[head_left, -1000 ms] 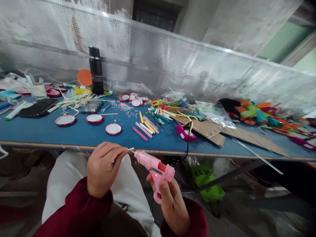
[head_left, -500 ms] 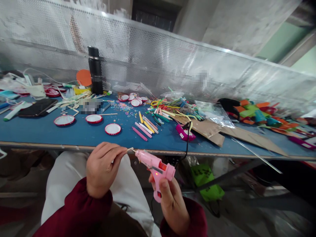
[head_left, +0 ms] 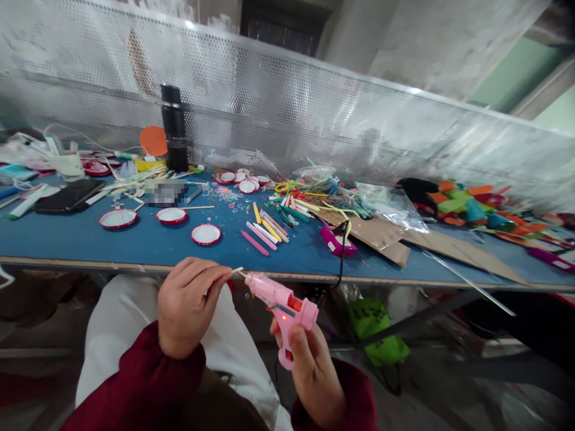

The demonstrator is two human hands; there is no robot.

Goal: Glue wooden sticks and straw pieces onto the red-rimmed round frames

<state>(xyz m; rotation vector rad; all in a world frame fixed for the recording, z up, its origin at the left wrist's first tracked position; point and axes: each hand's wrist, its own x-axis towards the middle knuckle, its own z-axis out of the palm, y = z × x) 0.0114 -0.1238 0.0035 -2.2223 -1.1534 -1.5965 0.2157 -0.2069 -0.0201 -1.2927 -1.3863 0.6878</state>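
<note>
Right hand (head_left: 309, 365) grips the pink glue gun (head_left: 282, 305) — nozzle touching a thin stick (head_left: 236, 272) pinched in the left hand (head_left: 188, 305).

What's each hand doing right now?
Left hand: closed, pinching a thin stick.
Right hand: closed around the pink glue gun.
</note>
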